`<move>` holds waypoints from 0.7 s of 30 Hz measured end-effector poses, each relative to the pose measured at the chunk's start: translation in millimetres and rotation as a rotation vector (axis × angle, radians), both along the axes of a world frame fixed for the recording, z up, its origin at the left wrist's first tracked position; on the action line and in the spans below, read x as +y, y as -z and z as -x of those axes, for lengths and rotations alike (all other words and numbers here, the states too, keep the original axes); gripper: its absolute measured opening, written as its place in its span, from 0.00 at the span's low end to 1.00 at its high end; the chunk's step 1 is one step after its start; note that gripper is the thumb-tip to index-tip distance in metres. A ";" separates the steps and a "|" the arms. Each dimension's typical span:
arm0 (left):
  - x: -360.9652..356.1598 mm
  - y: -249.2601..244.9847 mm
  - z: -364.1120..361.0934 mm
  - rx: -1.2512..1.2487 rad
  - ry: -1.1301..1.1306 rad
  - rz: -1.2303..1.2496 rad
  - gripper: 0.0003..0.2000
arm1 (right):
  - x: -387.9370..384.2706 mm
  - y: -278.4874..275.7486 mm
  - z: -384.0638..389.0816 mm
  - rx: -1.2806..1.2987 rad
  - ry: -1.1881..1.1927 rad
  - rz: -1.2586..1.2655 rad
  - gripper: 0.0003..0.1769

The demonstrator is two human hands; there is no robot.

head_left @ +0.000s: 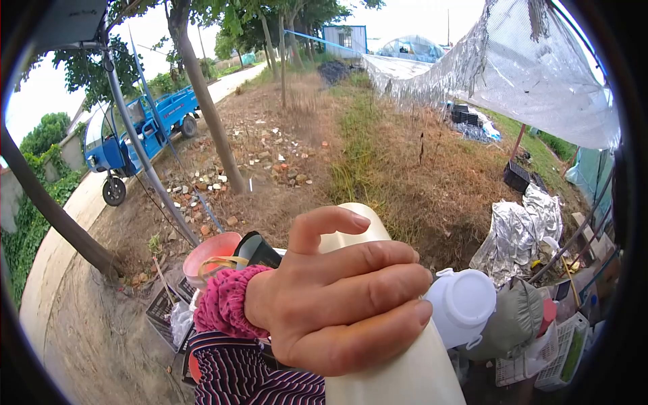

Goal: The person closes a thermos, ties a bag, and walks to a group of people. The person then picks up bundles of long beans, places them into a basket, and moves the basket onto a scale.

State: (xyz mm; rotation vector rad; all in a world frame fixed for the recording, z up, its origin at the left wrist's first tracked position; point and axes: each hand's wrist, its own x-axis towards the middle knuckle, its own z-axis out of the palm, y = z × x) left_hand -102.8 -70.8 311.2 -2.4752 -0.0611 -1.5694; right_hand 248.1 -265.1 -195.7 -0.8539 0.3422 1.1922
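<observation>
Across the middle of the head view, my left hand [351, 297] comes in from the left, with a pink ruffled cuff [231, 302] at the wrist and a striped sleeve [236, 371] below. Its fingers lie bent over a long, smooth cream-coloured cylinder [412, 374]; the topmost finger is curled and raised. What kind of thing the cylinder is, I cannot make out. The thumb is hidden. Just right of the fingertips sits a white lidded plastic tub [466, 304]. My right hand is out of view.
Left of the hand are a red basin [214, 255] and a black crate [162, 317]. On the right lie a grey-green bag [514, 322], white baskets [570, 351] and silver sheeting [516, 233]. A tree trunk [206, 101] and a blue three-wheeled truck [138, 128] stand farther off.
</observation>
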 end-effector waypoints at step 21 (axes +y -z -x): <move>4.9 -18.5 -4.6 -0.036 0.003 -0.111 0.11 | -19.1 -8.6 12.0 -1.066 -0.269 0.141 0.46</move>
